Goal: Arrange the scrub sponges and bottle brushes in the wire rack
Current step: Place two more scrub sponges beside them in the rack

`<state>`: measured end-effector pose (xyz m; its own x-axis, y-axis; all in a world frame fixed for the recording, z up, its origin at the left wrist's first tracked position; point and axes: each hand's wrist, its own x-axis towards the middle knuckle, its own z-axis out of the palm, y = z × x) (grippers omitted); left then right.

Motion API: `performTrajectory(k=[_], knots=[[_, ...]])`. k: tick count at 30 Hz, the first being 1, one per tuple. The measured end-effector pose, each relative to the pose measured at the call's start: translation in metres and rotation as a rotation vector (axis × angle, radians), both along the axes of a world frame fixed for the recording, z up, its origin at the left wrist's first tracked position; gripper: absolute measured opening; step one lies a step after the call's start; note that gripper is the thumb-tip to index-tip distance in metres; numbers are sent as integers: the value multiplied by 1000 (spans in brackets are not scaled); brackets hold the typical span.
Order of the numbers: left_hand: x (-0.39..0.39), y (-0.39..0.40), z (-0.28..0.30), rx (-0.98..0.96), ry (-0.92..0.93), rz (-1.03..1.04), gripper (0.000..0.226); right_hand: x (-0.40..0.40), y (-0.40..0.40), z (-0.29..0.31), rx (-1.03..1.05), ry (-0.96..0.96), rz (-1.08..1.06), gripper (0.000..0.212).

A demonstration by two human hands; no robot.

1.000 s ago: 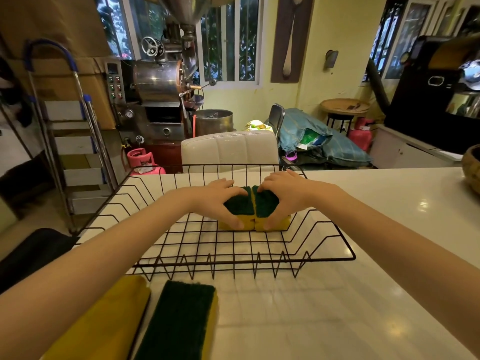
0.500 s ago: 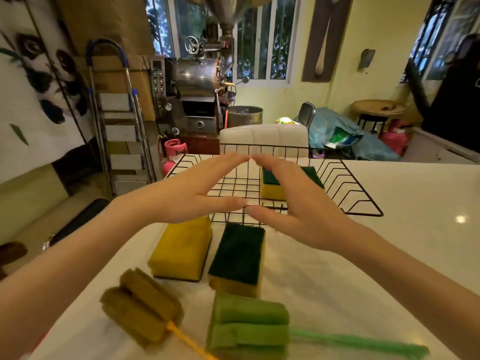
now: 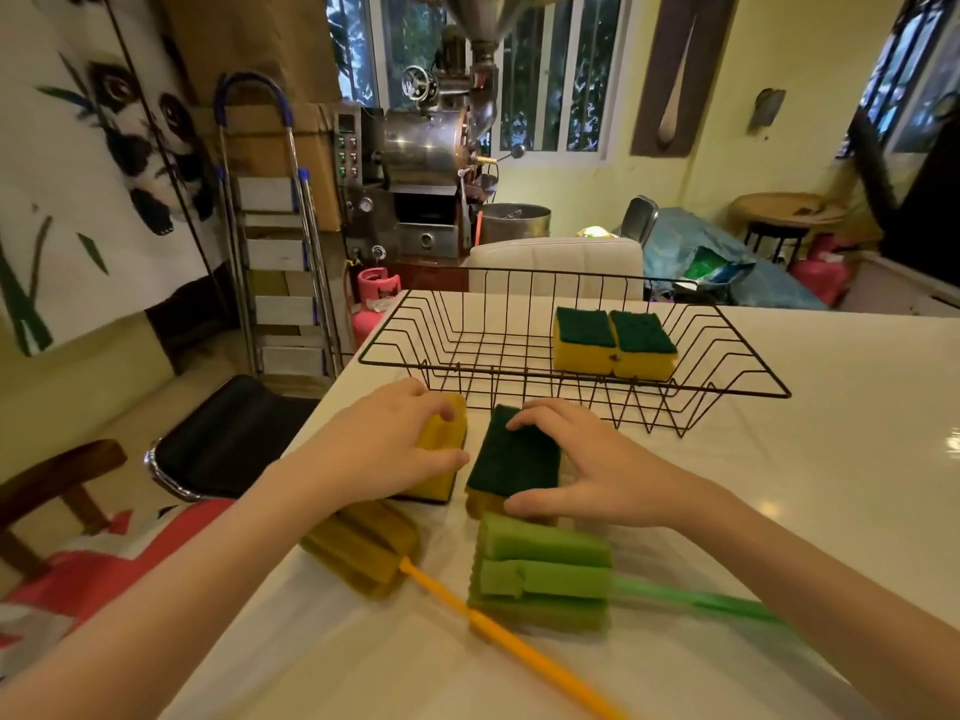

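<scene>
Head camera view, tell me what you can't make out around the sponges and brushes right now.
- Left sponge: mostly covered by the left hand; grip unclear.
- Right sponge: right hand hides its near right side; lifted or not, unclear.
- Green brush handle: passes behind the right forearm.
- Orange brush handle: cut off by the bottom edge.
- Yellow brush head: blurred.

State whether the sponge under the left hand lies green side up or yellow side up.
Yellow side up: the sponge under the left hand shows yellow on top, with a dark edge at the counter.
</scene>
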<state>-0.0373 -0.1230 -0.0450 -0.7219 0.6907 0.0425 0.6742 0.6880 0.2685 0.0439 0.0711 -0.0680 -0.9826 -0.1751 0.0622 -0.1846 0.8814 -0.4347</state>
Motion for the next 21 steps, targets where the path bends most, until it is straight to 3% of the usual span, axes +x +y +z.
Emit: performTrajectory(k=[14,18,21], knots=[[5,12,-17,-110,55,232,81,2,13,4,22,-23,58,68],[-1,3,-7,5,-50,201,77,-1,24,12,8,-106,82,66],[-4,-5,10,104,-193,172,59,-1,32,17,-5,-137,98,65]])
